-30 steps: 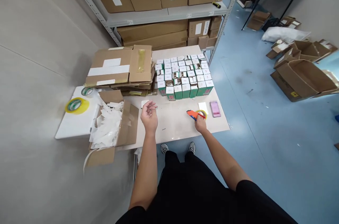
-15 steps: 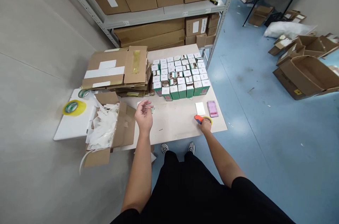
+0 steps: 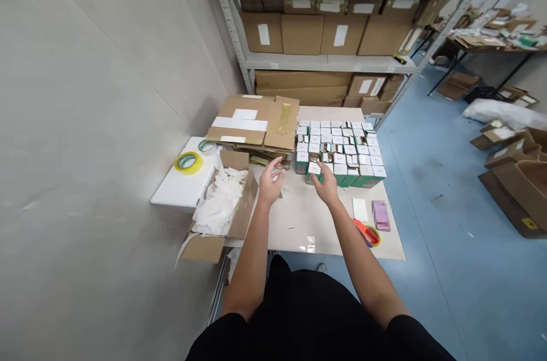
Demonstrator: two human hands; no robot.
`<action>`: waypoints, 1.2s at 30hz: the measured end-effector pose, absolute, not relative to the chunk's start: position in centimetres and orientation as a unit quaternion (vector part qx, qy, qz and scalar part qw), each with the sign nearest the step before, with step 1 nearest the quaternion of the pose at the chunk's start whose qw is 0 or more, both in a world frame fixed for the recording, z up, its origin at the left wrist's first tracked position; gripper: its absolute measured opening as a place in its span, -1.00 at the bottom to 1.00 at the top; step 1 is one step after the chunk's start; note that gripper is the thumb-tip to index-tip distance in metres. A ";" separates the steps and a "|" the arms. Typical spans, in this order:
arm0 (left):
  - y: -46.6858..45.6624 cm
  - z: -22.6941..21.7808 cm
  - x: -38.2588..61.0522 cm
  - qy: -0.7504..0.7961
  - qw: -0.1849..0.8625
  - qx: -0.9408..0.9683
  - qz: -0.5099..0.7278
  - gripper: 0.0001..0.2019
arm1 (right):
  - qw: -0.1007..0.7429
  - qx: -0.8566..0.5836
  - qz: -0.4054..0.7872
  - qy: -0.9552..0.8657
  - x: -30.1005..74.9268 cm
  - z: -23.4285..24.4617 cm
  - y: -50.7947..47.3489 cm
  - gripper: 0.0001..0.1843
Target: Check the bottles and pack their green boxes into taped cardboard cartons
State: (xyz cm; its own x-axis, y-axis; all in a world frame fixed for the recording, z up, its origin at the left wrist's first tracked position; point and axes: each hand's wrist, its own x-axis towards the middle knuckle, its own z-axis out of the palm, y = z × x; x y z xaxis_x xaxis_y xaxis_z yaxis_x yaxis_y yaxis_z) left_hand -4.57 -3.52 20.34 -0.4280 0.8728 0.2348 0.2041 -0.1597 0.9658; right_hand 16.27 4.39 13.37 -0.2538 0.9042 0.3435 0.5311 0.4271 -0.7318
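Far left of the frame: a yellow tape roll [image 3: 188, 162] lies flat on a white board [image 3: 173, 197], so it cannot roll.

Just right of it, an open carton [image 3: 243, 214] of crumpled white paper [image 3: 220, 201] sits at the edge of the surface [image 3: 299, 218], beside my left forearm.

Behind the carton, flattened cardboard [image 3: 254, 124] is stacked against the wall end, away from the working area.

My left hand [image 3: 270, 185] hovers above the surface with its fingers half curled. Something small shows at the fingertips, too blurred to tell whether it is gripped.

My right hand [image 3: 327, 187] is apart from the left, palm down, fingers extended and not clamped. Its fingertips meet the front-left box [image 3: 314, 169] of the block of small green-and-white boxes [image 3: 348, 150]. The block stands in tight rows at centre frame, tops up, labels readable from above.

Lower right: a white card [image 3: 360, 209] and a pink item [image 3: 380, 214] lie flat. An orange cutter [image 3: 362, 230] rests across a second tape roll [image 3: 376, 237] at the near edge.
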 end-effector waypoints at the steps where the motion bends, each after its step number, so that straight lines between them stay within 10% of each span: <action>1: -3.3 20.5 -6.3 0.584 0.275 0.460 0.610 -0.58 | 0.387 -0.462 0.246 -0.759 14.3 14.4 4.9 -0.42; 11: 2.4 18.9 -24.0 0.584 0.248 0.444 0.633 -0.54 | 0.342 -0.406 0.194 -0.825 -2.6 17.3 12.5 -0.40; 26: 13.9 16.2 -44.6 0.818 0.221 0.367 0.383 -0.39 | -0.031 -0.473 0.182 -0.861 -12.7 12.5 19.9 -0.23; 36: 17.9 16.6 -47.1 0.821 0.256 0.380 0.341 -0.82 | -0.020 -0.498 0.258 -0.828 -12.0 12.5 21.1 -0.29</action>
State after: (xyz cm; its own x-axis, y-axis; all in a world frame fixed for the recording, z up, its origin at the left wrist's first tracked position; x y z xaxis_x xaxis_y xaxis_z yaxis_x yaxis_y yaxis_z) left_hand -47.12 17.90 16.64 -0.5803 0.7983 -0.1610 0.4495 0.4788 0.7541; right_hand -12.04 21.12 12.53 -0.5042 0.8138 -0.2890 0.8340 0.3720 -0.4075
